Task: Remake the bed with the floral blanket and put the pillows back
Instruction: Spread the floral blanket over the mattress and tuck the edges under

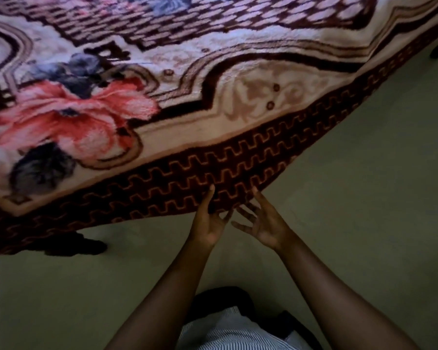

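The floral blanket (213, 79) lies spread over the bed and fills the view from 9 o'clock round through 12 to 2 o'clock, with a large pink bloom at 9 o'clock and a lattice pattern at 12. Its dark maroon border (301, 137), marked with zigzag lines, hangs over the bed's side and runs as a band from 8 o'clock up to 2 o'clock.

Both hands meet at the lower hem of that border, just toward 6 o'clock from the centre. The left hand (209, 223) has its thumb (210, 195) laid straight up the front of the border, while its fingers (225, 215) curl in at the hem from below, so the hem sits pinched between them. Just beside it at 3 o'clock, the right hand (266, 226) is palm-up with its fingers splayed wide and holding nothing; one fingertip (255, 193) reaches up and touches the border, and the others point across toward the left hand.

A pale floor (364, 198) shows from 3 to 7 o'clock. A dark bed leg (86, 246) stands under the hem at 8 o'clock, and a striped garment (228, 332) shows at 6 o'clock
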`<state>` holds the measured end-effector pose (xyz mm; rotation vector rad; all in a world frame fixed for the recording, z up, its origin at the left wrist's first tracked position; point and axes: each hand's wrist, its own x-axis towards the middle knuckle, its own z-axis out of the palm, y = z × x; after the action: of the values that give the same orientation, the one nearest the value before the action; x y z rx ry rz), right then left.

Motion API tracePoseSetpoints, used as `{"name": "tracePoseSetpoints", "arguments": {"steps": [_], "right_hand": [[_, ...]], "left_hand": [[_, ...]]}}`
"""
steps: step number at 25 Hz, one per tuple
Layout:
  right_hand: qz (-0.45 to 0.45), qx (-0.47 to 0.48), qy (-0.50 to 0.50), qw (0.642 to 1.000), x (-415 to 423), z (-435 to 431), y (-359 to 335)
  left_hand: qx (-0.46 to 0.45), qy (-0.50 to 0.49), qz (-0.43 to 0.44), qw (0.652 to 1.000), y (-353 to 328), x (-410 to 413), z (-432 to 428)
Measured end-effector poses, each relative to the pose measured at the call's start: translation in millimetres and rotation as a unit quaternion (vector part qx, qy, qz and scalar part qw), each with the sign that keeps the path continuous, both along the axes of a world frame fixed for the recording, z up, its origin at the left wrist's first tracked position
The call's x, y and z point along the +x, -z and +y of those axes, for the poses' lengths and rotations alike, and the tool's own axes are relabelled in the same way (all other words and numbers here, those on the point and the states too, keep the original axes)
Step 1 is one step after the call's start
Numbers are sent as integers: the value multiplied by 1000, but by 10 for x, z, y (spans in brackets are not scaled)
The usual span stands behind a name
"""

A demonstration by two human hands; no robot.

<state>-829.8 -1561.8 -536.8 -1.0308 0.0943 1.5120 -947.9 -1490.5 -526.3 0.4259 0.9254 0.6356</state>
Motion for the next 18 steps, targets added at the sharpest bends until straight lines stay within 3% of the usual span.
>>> {"name": "tracePoseSetpoints", "arguments": {"steps": [4,7,14,18], "right_hand": [[-2,128,7,992,-52,293,33],[-20,102,36,994,-60,446,44],[-168,-39,29,985,28,436,36],[-119,-12,10,993,-8,304,60]], "left_hand": [[-12,6,61,998,-63,22,-76],[-33,-13,132,991,-92,67,-57],[-110,11,140,984,-308,225,-125],[-112,14,103,988,-362,387,153]]}}
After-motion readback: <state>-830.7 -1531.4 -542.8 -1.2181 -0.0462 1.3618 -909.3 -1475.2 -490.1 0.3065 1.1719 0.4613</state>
